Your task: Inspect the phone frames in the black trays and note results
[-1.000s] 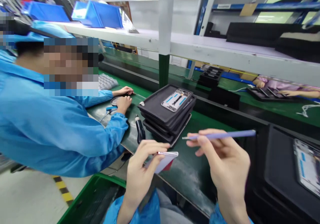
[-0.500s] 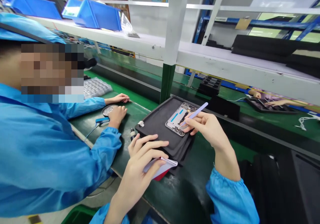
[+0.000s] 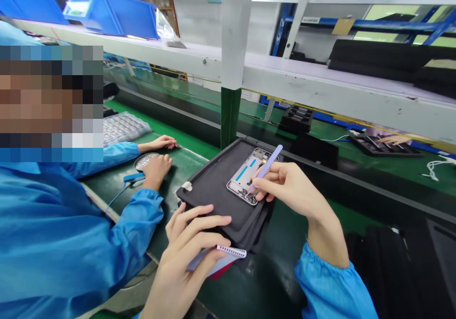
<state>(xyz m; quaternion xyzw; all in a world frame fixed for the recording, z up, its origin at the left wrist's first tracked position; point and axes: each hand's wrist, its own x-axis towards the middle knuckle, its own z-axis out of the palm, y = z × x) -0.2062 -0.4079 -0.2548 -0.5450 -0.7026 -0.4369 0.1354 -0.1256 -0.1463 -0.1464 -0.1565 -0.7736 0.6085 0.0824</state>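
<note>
On the green table [image 3: 263,274] sits a stack of black trays [image 3: 210,186], and a silver phone frame [image 3: 239,180] lies flat on top. Your left hand [image 3: 188,247] pinches a white pad [image 3: 221,260] with a dotted edge, and your right hand [image 3: 297,186] grips a thin purple stick [image 3: 270,161] that slants down to the frame's near end.

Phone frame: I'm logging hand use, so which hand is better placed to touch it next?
Probably the right hand: it holds the purple pen-like tool, tip at the near end of the phone frame. The left hand, farther off, pinches a white dotted-edge sheet near the black tray.
</note>
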